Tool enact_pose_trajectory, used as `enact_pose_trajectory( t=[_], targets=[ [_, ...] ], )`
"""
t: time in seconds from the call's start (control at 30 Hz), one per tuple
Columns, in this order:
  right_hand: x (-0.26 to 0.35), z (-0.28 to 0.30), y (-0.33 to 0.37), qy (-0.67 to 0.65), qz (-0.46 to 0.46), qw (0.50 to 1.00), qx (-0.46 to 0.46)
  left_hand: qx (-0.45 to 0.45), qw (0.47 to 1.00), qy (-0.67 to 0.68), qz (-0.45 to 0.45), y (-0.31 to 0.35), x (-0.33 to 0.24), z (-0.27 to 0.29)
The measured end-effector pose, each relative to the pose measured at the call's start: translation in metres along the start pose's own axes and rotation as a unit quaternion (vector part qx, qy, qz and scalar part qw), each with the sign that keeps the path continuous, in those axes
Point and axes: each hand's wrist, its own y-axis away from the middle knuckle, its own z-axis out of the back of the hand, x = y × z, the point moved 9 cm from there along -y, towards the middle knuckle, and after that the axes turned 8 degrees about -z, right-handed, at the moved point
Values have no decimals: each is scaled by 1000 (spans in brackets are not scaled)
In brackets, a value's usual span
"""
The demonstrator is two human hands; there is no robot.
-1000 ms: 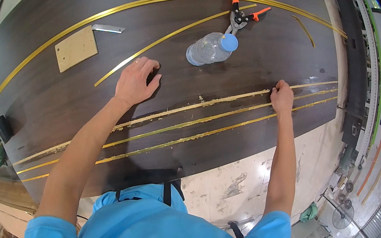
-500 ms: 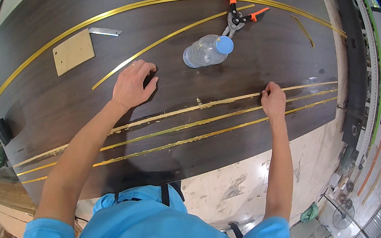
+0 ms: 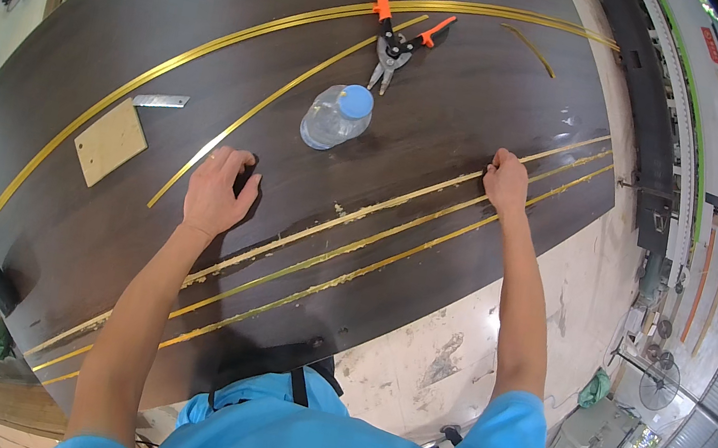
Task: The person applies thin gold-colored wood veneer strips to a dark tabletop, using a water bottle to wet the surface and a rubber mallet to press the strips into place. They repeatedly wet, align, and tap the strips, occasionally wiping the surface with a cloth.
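A dark wood-grain panel [image 3: 459,79] lies under both hands. Three narrow yellowish lines [image 3: 351,213], edged with crumbly residue, run across its near part. My left hand [image 3: 216,195] rests on the panel beyond these lines, its thumb apart from loosely bent fingers and nothing in its grasp. My right hand [image 3: 506,182] is at the farthest line, toward its right end. Its fingers are pinched together low on the panel; whatever they hold, if anything, is hidden. Left of the left hand lies a loose gold strip [image 3: 253,117].
Beyond my hands stand a clear bottle with a blue cap [image 3: 336,116] and orange-handled snips [image 3: 393,51]. Long gold strips [image 3: 248,33] curve along the far side. A pale wooden block [image 3: 111,143], a blade [image 3: 161,101] and a short gold offcut [image 3: 529,49] also lie there.
The whole view has shifted, so the panel and tools appear farther left. My right hand has moved slightly left along the farthest line, still pinched. The left hand stays resting on the panel.
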Motion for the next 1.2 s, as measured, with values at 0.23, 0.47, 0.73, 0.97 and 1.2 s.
enact_pose_trajectory(
  t=[0.23, 0.47, 0.73, 0.97, 1.2],
  targets=[
    [-58, 7, -55, 24, -29, 999, 17, -21, 1000, -3, -9, -1, 0, -1],
    [-106, 12, -98, 53, -17, 998, 37, -3, 999, -32, 12, -2, -2, -5],
    [-179, 21, -155, 67, -46, 997, 7, 16, 997, -71, 29, 0, -1, -10],
    [-120, 18, -96, -50, 49, 997, -24, 24, 995, -92, 24, 0, -2, -12],
    [-98, 18, -76, -76, 38, 996, -28, 23, 995, -90, 21, -4, -2, -11]
  ],
)
